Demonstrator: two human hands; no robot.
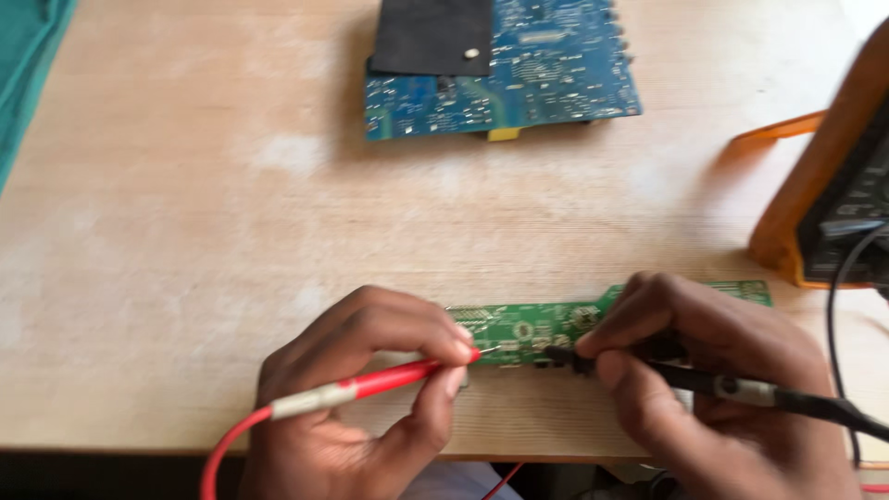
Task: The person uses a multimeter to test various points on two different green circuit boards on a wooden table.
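A narrow green circuit board (546,322) lies near the front edge of the wooden table (231,231). My left hand (370,370) pinches a red test probe (389,378), its metal tip touching the board's lower edge. My right hand (713,380) grips a black test probe (704,378), whose tip rests on the board just right of the red one. The right hand covers part of the board's right half.
A larger blue circuit board (546,74) with a black patch (433,35) lies at the back. An orange-cased meter (824,185) stands tilted at the right, with black leads running down. Teal cloth (23,65) shows at the far left.
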